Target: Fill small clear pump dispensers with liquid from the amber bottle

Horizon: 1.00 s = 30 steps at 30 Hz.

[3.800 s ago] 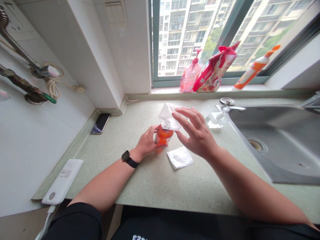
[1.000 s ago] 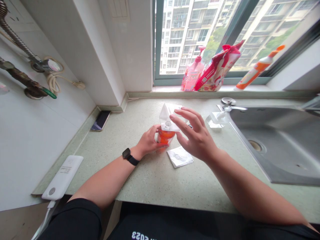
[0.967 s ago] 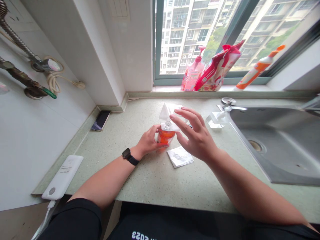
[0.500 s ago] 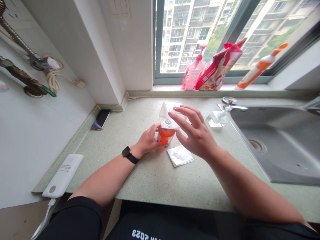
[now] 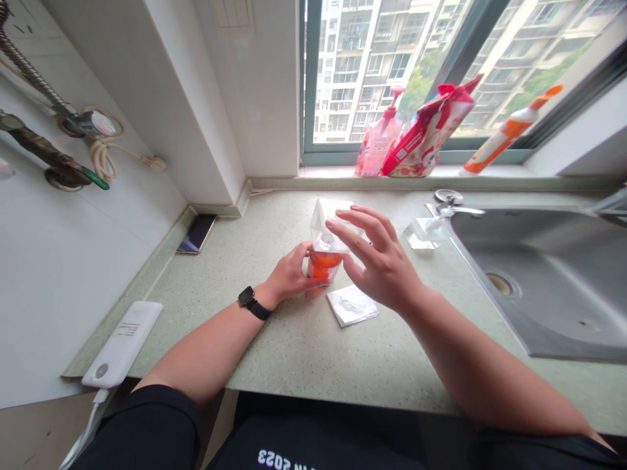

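Observation:
In the head view, my left hand (image 5: 294, 271) is wrapped around the side of a clear container with orange-red contents (image 5: 324, 264) on the counter. A white, translucent, peaked top (image 5: 321, 222) with a round clear spot sits over it. My right hand (image 5: 375, 251) is beside this top, its fingers apart and stretched across its right side. Whether those fingertips touch it, I cannot tell. Just in front of the container lies a folded white tissue (image 5: 353, 305).
A clear dispenser with a white pump (image 5: 434, 228) stands by the steel sink (image 5: 553, 281) on the right. Leftward lie a phone (image 5: 196, 234) and a white power bank (image 5: 122, 343) with a cable. A pink pump bottle (image 5: 377, 143), red pouch (image 5: 428, 137) and orange bottle (image 5: 502, 143) line the windowsill.
Hardly anything differs. My right hand has shifted very slightly to the left; my left hand keeps its hold on the container.

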Each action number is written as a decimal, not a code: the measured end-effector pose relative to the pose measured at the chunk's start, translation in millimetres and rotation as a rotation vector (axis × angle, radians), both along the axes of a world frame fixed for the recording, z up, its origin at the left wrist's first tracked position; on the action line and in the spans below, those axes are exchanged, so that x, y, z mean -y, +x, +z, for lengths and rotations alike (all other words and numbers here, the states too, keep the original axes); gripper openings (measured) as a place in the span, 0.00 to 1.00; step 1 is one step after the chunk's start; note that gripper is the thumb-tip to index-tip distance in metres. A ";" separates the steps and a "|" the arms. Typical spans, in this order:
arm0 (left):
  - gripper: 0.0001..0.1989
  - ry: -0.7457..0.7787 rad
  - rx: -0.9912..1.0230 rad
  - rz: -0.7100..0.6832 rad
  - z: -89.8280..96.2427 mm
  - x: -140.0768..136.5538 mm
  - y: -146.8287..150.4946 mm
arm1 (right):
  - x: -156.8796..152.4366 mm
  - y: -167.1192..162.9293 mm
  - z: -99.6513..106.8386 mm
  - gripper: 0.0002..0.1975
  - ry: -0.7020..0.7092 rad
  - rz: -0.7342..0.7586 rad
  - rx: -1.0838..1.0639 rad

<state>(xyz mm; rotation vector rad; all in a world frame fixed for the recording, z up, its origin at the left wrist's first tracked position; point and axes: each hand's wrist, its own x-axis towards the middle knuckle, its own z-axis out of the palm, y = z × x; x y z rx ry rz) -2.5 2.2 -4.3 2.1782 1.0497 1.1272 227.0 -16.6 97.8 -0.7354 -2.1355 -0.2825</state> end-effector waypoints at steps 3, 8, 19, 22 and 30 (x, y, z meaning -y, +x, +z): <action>0.36 0.008 -0.004 0.000 -1.5 -0.8 -0.4 | 0.4 0.0 -0.2 0.50 -0.005 -0.001 0.004; 0.36 0.007 -0.003 -0.011 -2.6 -1.5 -1.4 | 1.2 -0.5 -0.7 0.49 0.003 0.001 0.001; 0.39 0.001 -0.001 -0.016 -1.0 -0.5 -2.4 | -0.7 2.1 -1.2 0.50 -0.020 0.007 -0.020; 0.38 -0.004 0.005 -0.014 0.4 -0.1 -2.4 | -1.1 3.5 -0.9 0.49 -0.027 0.013 -0.018; 0.38 -0.027 0.002 -0.012 2.1 0.0 -2.7 | -1.6 5.4 -1.1 0.49 -0.050 0.001 -0.030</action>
